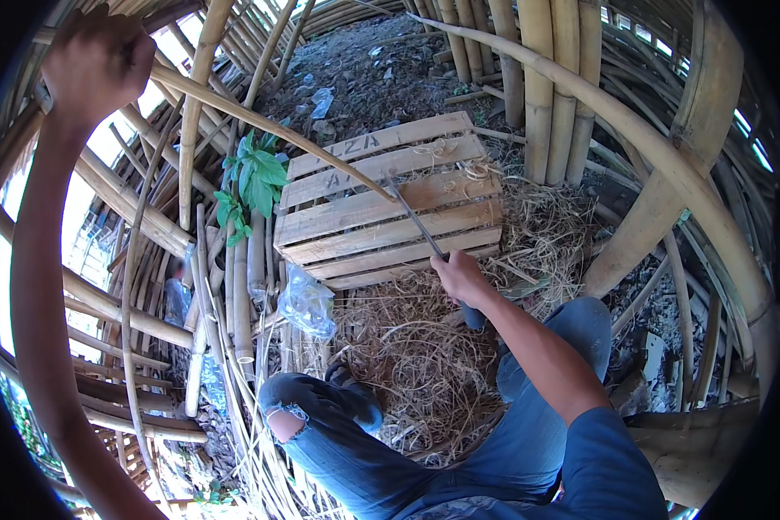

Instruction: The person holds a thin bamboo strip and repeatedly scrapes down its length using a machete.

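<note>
My left hand (100,69) is raised at the upper left, its fingers curled round one end of a long bamboo stick (269,120). The stick slants down to the right, and its far end lies over the wooden slatted crate (390,227). In my right hand (464,282) is a knife (421,227) with a long narrow blade and a dark handle. The blade points up and away, its tip close to the stick's far end; whether they touch I cannot tell. Pale shavings rest on the right side of the crate, which stands between my hands, beyond my knees.
Shavings (433,364) cover the ground between my legs. A clear plastic bag (307,302) lies by the crate's near left corner, with a leafy plant (256,178) behind it. Thick bamboo poles (563,95) stand at the right, and a bamboo lattice (139,325) runs along the left.
</note>
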